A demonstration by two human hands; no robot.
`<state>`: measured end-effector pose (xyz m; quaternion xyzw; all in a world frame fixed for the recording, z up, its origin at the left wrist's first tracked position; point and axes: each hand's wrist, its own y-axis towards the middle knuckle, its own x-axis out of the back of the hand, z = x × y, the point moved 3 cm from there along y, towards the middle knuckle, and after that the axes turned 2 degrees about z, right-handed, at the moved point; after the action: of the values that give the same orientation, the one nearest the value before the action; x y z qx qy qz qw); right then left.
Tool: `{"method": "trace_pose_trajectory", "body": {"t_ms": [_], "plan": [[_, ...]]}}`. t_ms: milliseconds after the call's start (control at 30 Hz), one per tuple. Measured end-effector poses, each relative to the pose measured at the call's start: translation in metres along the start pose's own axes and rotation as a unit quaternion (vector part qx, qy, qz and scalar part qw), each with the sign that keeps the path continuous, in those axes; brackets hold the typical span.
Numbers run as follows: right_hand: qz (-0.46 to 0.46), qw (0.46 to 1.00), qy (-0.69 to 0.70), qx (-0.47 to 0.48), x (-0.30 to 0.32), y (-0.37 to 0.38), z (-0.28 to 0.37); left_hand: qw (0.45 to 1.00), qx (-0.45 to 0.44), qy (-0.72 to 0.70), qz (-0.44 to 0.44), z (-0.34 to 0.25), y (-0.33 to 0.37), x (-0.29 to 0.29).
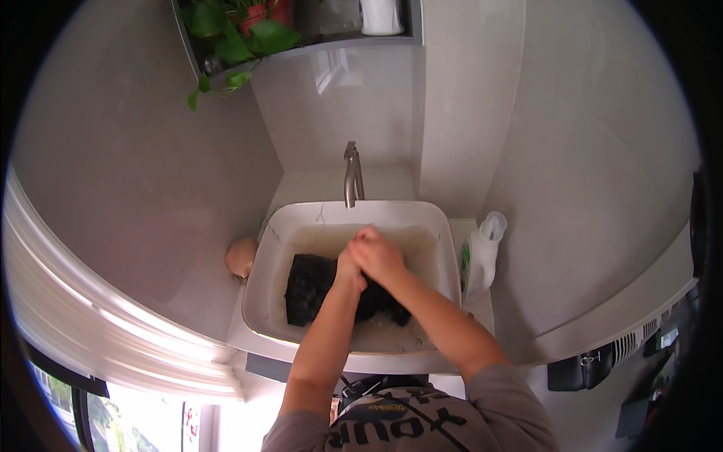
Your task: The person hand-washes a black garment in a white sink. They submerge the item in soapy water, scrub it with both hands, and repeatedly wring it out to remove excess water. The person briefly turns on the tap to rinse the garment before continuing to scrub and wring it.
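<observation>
A white sink [254, 290] with rounded corners holds cloudy water. Black cloth [307, 292] lies bunched in it, wet and partly under the surface. Above the cloth, my left hand [349, 270] and my right hand [379, 255] press together near the middle of the sink. The right one lies over the left, its fingers curled and slightly blurred. Most of the left fingers are covered by the right hand. Whether a fold of cloth is caught between my hands cannot be seen. Behind them a metal faucet [352, 177] points down at the sink's back rim.
On the right ledge stands a white detergent bottle [482, 260] with a clear cap. A round peach-coloured object [241, 257] sits left of the sink. Overhead, a shelf carries a leafy plant [233, 41] and a white container [382, 16]. A pale curtain [113, 309] hangs at left.
</observation>
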<state>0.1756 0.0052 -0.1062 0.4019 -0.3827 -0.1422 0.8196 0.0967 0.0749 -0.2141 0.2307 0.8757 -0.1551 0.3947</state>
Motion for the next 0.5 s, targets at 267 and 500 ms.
{"method": "trace_pose_trajectory", "body": {"t_ms": [267,500], "plan": [[0.003,0.994,-0.098,-0.04,0.007,0.003,-0.005,0.983,0.025,0.1,-0.151,-0.014,-0.024,-0.038],[-0.036,0.966,0.061,-0.251,0.012,-0.01,-0.082,0.939,-0.053,0.31,-0.14,-0.027,-0.038,-0.079]]}}
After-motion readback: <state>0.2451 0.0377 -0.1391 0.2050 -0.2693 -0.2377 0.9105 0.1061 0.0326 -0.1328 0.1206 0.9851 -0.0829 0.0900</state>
